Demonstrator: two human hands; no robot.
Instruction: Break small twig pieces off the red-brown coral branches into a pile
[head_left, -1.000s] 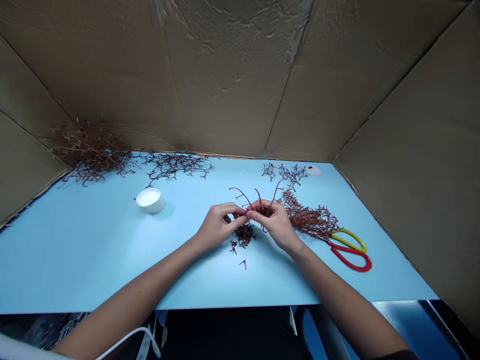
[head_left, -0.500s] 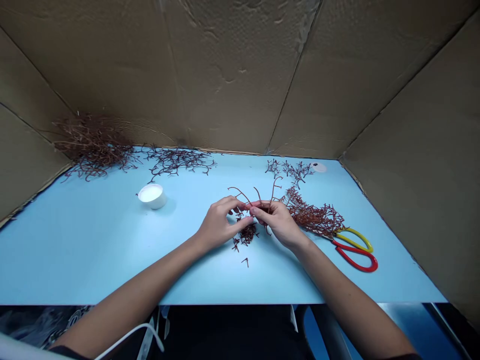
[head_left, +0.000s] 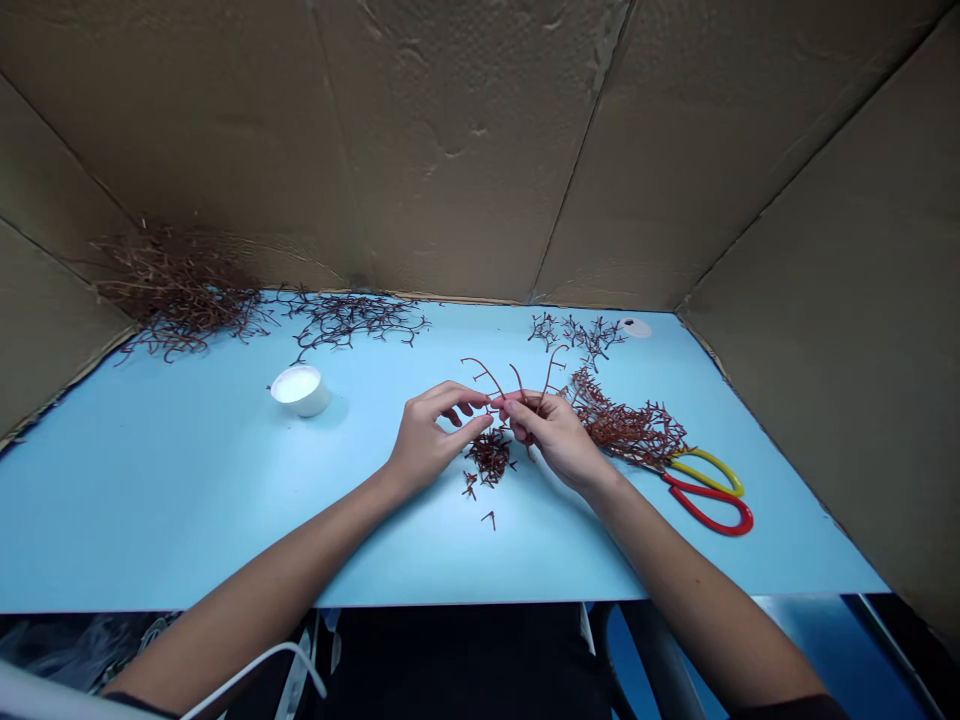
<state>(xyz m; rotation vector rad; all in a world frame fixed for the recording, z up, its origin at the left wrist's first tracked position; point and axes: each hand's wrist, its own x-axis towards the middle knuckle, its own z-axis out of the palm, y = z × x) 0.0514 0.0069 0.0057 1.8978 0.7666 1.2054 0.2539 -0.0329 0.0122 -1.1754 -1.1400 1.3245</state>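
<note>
Sprig of dark-red branching twigs (head_left: 484,373) being pinched between thumb and fingertips of right hand (head_left: 559,440), stems fanning upward. Left hand (head_left: 431,440) hovering just beside, fingers curved and loosely parted, pinching nothing, tips almost meeting right hand's. Snipped twig pile (head_left: 489,458) lying on blue board (head_left: 225,520) just below both hands. Larger twig clump (head_left: 626,430) and red-and-yellow scissors (head_left: 705,490) lying right of pile; white cup (head_left: 300,390) standing well left of pile.
</note>
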